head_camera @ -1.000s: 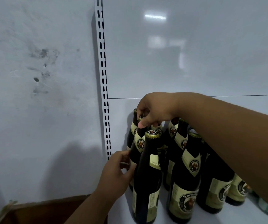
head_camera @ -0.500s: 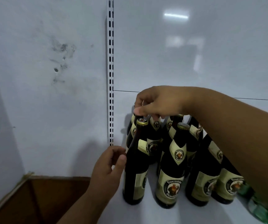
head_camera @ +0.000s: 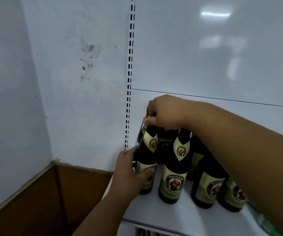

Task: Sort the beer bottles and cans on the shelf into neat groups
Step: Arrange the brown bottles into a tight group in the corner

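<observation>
We see a cluster of dark beer bottles standing upright on the white shelf (head_camera: 180, 217), against its left end near the slotted upright (head_camera: 129, 99). The left hand (head_camera: 130, 174) grips the body of the near-left bottle (head_camera: 146, 157), fingers curled round its label. The right hand (head_camera: 164, 113) reaches over the cluster and pinches that bottle's top. A second bottle (head_camera: 175, 171) stands just beside it on the right.
</observation>
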`<state>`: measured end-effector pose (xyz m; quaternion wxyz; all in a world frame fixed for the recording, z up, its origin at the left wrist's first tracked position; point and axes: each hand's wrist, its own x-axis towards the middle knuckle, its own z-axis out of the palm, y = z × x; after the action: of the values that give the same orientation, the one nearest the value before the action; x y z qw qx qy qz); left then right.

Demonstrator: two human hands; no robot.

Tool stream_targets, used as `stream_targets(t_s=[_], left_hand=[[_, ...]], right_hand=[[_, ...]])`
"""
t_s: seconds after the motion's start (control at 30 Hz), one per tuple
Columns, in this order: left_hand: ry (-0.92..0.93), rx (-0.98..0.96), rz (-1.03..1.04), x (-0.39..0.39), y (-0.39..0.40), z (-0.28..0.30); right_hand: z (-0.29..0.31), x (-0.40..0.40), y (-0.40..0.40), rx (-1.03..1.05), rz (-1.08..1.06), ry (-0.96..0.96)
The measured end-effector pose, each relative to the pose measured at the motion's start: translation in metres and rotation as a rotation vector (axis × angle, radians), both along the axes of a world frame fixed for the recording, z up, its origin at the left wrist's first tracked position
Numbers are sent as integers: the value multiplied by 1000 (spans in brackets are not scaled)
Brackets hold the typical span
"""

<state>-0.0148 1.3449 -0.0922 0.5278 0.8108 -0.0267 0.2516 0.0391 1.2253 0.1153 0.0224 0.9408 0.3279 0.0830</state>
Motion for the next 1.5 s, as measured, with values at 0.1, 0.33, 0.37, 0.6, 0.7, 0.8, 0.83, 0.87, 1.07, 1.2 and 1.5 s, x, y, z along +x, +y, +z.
stream_targets(t_s=[0.1, 0.33, 0.37, 0.6, 0.7, 0.8, 0.83, 0.87, 1.07, 1.2, 1.5], left_hand=[[12, 18, -40, 4, 3, -3], [12, 20, -72, 14, 12, -10], [5, 33, -84, 15, 15, -10], [4, 43, -96, 20, 26, -10], [27, -25, -112, 20, 28, -9], [26, -64, -134, 21, 30, -6], [28, -68, -137, 22, 31, -5], [34, -72, -140, 22, 32, -4], [-72, 16, -123, 22, 40, 26], [-375, 88, -131, 27, 42, 88], [-294, 446, -345, 44, 10, 181]], right_hand=[[-1, 2, 2, -20, -37, -37], [-3, -8, 0, 106, -84, -15], [-3, -10, 1, 114, -95, -14], [-3, -4, 13, 146, -172, 45], [-5, -6, 15, 179, -194, 65], [-5, -8, 17, 196, -206, 70], [-5, -9, 17, 198, -211, 73], [-4, -9, 17, 193, -209, 72], [-4, -17, 11, 248, -217, 41], [5, -21, -13, 430, -236, -44], [-10, -19, -60, 755, -341, -50]])
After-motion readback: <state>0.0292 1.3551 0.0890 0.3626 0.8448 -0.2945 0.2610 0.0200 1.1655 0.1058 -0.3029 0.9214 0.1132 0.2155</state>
